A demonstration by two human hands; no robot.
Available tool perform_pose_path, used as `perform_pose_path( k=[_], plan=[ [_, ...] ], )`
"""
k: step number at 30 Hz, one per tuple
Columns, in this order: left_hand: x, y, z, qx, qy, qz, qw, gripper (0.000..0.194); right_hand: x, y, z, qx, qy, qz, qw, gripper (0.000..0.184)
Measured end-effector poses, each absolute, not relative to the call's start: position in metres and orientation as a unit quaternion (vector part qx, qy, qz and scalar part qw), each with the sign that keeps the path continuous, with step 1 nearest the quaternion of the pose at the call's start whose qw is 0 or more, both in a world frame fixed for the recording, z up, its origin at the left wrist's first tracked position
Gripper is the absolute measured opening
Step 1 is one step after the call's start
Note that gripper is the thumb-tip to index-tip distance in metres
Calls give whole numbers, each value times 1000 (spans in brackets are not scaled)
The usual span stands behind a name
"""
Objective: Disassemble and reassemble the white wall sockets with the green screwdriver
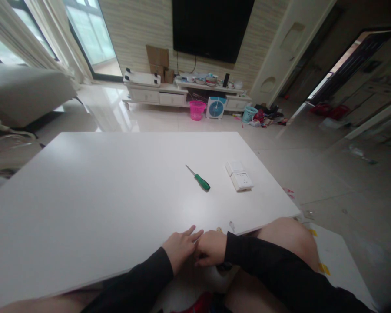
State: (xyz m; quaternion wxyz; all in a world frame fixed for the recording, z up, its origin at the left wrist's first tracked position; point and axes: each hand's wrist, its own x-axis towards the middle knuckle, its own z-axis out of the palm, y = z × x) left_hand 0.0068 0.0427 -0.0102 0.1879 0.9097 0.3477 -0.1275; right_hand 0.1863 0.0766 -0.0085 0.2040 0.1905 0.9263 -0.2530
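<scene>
Both hands are at the near edge of the white table (117,208), close together. My left hand (180,248) rests there with its fingers stretched out and apart, tips near the right hand. Curled fingers close my right hand (212,247); its palm is turned away, so anything inside is hidden. Just beyond it are a small yellowish piece (219,229) and a small clear-and-grey item (232,226), too small to name. Farther in lies a green-handled screwdriver (202,181), its tip toward the far left. To its right sit two white wall socket or switch units (243,180), end to end.
My knee (288,237) touches the table's near right side. A white surface with yellow patches (340,256) stands lower right. Beyond the table are a pink basket (197,111), a blue fan (216,108), a blue basket (249,114) and a cluttered TV cabinet (172,99).
</scene>
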Motion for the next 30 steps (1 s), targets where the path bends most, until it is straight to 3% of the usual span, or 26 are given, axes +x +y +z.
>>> perform_pose_path(
  k=[9,13,15,19,24,30],
  plan=[
    [5,42,-8,912,341,-114,197,42,192,81,-14,183,924,-299,155,24],
    [6,41,-6,910,349,-124,187,35,205,110,2,253,896,-364,-16,10],
    [6,41,-5,912,345,-128,179,35,217,134,15,364,868,-318,-115,9],
    [6,42,-6,920,333,-130,161,36,255,182,34,509,815,-197,-193,22],
    [5,42,-7,921,331,-138,150,36,298,210,30,629,753,-105,-161,35],
    [5,42,-5,925,323,-135,147,34,311,240,29,679,727,-82,-65,49]
  ],
)
